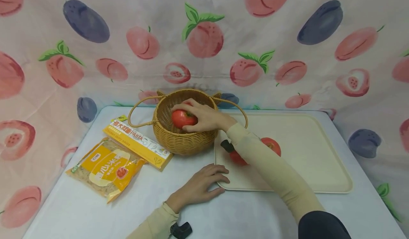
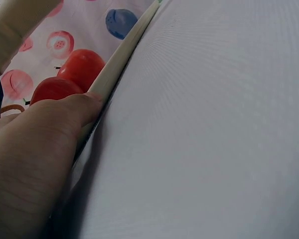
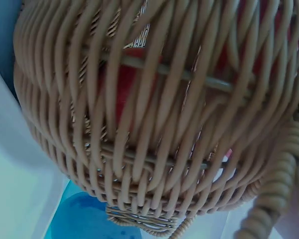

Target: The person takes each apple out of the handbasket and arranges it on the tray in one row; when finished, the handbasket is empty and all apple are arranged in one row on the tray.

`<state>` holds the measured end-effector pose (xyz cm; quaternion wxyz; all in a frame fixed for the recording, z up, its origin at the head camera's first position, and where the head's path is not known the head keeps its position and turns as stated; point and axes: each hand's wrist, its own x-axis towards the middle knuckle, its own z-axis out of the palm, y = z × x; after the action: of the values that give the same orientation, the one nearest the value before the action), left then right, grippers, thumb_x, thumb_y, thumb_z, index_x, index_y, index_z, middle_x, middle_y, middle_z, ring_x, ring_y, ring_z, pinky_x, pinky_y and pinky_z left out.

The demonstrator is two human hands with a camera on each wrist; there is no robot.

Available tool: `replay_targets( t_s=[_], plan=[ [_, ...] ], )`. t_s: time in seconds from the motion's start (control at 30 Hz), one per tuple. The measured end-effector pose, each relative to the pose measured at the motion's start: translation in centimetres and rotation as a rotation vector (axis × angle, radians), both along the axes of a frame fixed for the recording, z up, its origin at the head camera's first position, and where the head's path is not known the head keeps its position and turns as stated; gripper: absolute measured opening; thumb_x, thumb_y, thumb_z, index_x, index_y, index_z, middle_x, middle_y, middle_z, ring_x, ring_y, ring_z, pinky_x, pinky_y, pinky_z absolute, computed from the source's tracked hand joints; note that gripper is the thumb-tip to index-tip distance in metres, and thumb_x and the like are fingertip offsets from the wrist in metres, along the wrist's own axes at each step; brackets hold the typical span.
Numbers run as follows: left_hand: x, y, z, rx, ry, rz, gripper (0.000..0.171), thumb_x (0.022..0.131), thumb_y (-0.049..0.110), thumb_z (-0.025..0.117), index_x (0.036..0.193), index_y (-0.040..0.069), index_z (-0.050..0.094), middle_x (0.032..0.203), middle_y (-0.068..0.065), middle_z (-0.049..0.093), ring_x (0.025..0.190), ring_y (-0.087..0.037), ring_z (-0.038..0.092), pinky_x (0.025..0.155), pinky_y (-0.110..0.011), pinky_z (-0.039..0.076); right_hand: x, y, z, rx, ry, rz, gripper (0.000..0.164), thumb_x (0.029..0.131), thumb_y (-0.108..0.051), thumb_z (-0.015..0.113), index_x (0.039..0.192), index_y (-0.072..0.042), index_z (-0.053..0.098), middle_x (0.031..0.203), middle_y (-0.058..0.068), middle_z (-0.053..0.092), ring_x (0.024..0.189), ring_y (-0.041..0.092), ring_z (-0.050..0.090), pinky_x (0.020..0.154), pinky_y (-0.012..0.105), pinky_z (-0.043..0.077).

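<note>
Over the wicker basket [image 1: 186,143], my right hand [image 1: 206,116] grips a tomato [image 1: 183,119], thumb on the near side and fingers across the top. The tomato is inside the basket's rim. Through the weave in the right wrist view, red patches [image 3: 127,87] show in two places. My left hand [image 1: 204,184] rests with loosely spread fingers on the near left corner of the cream tray [image 1: 310,153]; its thumb [image 2: 84,104] lies against the rim. Two more tomatoes [image 2: 83,68] sit on the tray, partly hidden by my right forearm in the head view.
Left of the basket lies a yellow and white pasta box [image 1: 138,143]. A yellow bag of dry pasta [image 1: 107,169] is in front of it. The basket has two looped handles [image 1: 137,113]. A fruit-printed cloth [image 1: 204,72] hangs behind the white-covered table [image 1: 143,210].
</note>
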<state>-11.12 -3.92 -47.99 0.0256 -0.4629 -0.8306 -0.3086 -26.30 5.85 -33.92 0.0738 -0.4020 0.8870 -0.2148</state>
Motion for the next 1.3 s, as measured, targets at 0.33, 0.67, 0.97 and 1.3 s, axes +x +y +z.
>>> replay_targets(
  t_s=[0.33,0.67,0.97,1.3],
  plan=[
    [-0.1,0.0,-0.1,0.002,-0.007,-0.006,0.023,0.086,0.035,0.054,0.108,0.029,0.056,0.128,0.008,0.044,0.124,-0.009,0.036,0.107,-0.030,0.029,0.6,0.7,0.0,-0.163,0.003,-0.064,0.061,0.075,-0.051,0.058,0.128,-0.047,0.028,0.130,-0.005,0.031,0.103,0.016,0.051,0.084,0.037,0.049],
    [-0.1,0.0,-0.2,0.009,0.004,-0.011,0.023,0.086,0.036,0.053,0.108,0.028,0.056,0.128,0.008,0.044,0.124,-0.009,0.036,0.106,-0.029,0.030,1.1,1.8,0.2,-0.299,-0.004,-0.058,0.062,0.075,-0.053,0.058,0.128,-0.048,0.027,0.129,-0.007,0.032,0.107,0.012,0.046,0.084,0.037,0.049],
    [-0.2,-0.1,-0.1,0.012,-0.001,-0.009,0.024,0.086,0.036,0.053,0.108,0.028,0.057,0.127,0.008,0.046,0.124,-0.009,0.036,0.108,-0.029,0.028,1.6,2.8,0.0,-0.384,0.001,-0.079,0.061,0.077,-0.050,0.058,0.130,-0.044,0.027,0.133,-0.015,0.031,0.113,0.006,0.040,0.088,0.033,0.046],
    [-0.1,0.0,0.0,-0.006,0.020,-0.002,0.023,0.086,0.037,0.053,0.108,0.029,0.057,0.126,0.008,0.046,0.125,-0.009,0.036,0.108,-0.030,0.028,2.2,3.9,0.2,-0.450,-0.005,-0.079,0.059,0.079,-0.045,0.058,0.130,-0.040,0.029,0.137,-0.015,0.026,0.119,0.008,0.036,0.089,0.037,0.045]
  ],
)
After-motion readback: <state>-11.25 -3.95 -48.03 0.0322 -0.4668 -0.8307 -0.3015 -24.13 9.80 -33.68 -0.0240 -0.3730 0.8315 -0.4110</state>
